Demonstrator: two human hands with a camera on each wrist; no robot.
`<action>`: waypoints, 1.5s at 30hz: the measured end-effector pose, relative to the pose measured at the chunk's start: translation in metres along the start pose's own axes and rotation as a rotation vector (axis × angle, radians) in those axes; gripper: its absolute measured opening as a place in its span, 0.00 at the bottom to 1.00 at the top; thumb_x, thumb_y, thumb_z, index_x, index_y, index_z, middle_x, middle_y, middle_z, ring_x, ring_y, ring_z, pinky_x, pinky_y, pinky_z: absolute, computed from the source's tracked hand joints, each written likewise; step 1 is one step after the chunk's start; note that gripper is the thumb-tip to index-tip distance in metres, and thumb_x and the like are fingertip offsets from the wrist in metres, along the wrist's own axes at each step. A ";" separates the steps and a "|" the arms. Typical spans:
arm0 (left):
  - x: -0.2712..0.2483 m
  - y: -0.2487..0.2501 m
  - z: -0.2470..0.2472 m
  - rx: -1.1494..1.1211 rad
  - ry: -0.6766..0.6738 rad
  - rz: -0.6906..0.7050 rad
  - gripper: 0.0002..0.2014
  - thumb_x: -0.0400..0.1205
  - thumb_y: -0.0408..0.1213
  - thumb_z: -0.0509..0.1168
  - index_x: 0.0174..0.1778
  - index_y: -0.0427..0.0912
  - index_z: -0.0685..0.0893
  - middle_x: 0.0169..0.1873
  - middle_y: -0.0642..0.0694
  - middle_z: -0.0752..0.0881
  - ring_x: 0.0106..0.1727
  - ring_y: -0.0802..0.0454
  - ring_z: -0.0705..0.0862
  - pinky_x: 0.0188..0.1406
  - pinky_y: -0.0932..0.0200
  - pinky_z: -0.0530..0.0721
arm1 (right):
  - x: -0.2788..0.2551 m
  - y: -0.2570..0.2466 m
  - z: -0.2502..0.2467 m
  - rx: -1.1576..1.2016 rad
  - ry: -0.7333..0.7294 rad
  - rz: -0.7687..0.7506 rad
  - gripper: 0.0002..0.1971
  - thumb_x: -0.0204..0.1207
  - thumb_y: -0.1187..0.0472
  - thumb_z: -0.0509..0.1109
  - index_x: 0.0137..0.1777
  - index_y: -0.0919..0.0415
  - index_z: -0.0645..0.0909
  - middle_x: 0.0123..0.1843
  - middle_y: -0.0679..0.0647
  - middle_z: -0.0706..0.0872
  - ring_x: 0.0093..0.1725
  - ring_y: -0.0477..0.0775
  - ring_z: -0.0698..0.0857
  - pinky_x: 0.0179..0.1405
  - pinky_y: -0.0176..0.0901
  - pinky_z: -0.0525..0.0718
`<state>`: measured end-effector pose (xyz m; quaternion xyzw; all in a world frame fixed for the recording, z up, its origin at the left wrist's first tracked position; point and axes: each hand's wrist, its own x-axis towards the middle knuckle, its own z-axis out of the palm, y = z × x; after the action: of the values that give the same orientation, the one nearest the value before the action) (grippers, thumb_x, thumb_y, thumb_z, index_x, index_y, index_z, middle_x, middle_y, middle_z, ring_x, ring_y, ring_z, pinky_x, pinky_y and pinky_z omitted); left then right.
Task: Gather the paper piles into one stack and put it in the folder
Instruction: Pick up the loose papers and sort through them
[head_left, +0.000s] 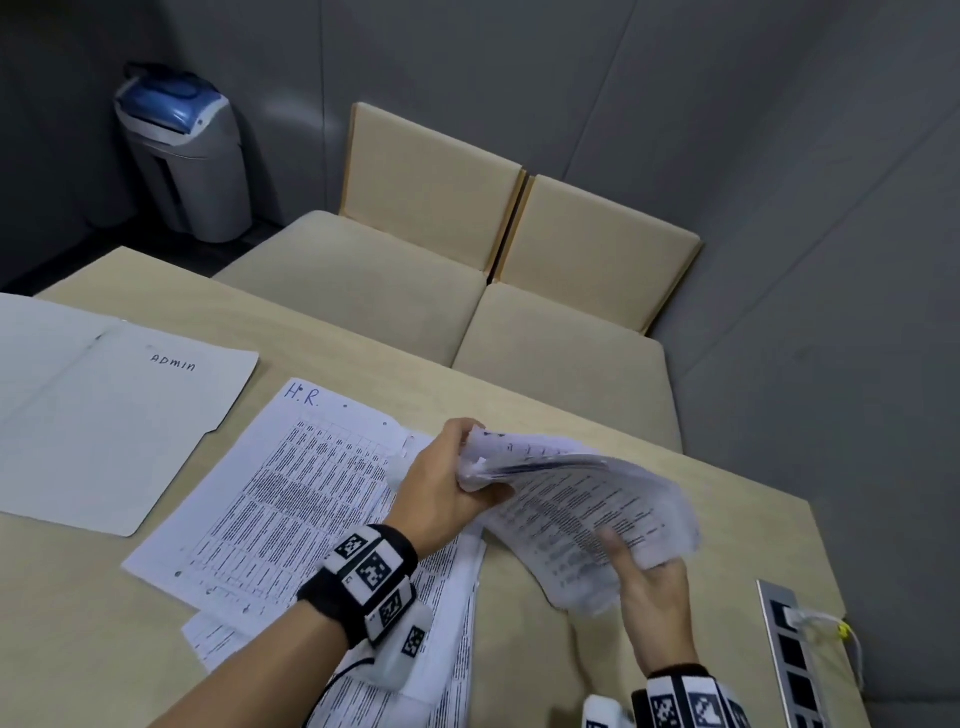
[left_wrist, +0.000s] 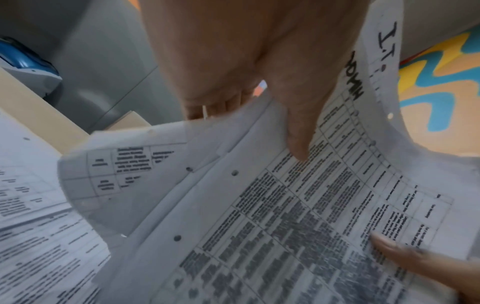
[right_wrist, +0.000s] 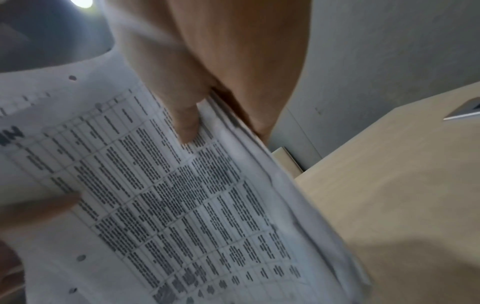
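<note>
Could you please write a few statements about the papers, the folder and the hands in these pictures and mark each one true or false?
1. Both hands hold a bundle of papers above the table. True: the left hand grips one end and the right hand the other.
2. The folder is marked "H.R." False: it reads "ADMIN".
3. The folder lies open on the table. True.
4. No papers are left on the table. False: printed sheets, the top one marked "H.R.", lie under the left arm.
5. The held bundle lies flat. False: it bends between the hands.
</note>
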<state>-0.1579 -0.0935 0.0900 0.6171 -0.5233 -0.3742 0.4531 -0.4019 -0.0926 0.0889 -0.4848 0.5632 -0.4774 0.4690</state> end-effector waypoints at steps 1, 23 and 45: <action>0.001 0.002 -0.001 -0.001 0.031 -0.002 0.39 0.67 0.49 0.83 0.70 0.47 0.71 0.60 0.53 0.84 0.62 0.54 0.82 0.56 0.60 0.81 | 0.000 -0.002 -0.003 0.018 0.012 -0.001 0.07 0.80 0.68 0.73 0.52 0.56 0.87 0.40 0.38 0.95 0.44 0.37 0.93 0.34 0.26 0.86; 0.016 0.028 -0.016 0.191 -0.001 0.151 0.49 0.59 0.74 0.75 0.73 0.53 0.71 0.66 0.56 0.81 0.69 0.55 0.80 0.74 0.40 0.78 | 0.004 -0.040 -0.009 0.228 -0.016 -0.048 0.17 0.73 0.60 0.74 0.62 0.60 0.87 0.56 0.54 0.95 0.57 0.54 0.93 0.52 0.48 0.92; 0.013 -0.034 0.024 0.230 -0.066 -0.122 0.46 0.56 0.78 0.72 0.65 0.54 0.74 0.52 0.53 0.84 0.55 0.49 0.83 0.53 0.50 0.84 | -0.009 -0.002 -0.005 0.572 0.101 0.299 0.19 0.86 0.68 0.61 0.75 0.60 0.79 0.65 0.62 0.91 0.60 0.64 0.91 0.56 0.62 0.90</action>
<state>-0.1679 -0.1090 0.0506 0.6831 -0.5388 -0.3587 0.3383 -0.4061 -0.0832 0.0917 -0.2210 0.4939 -0.5654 0.6226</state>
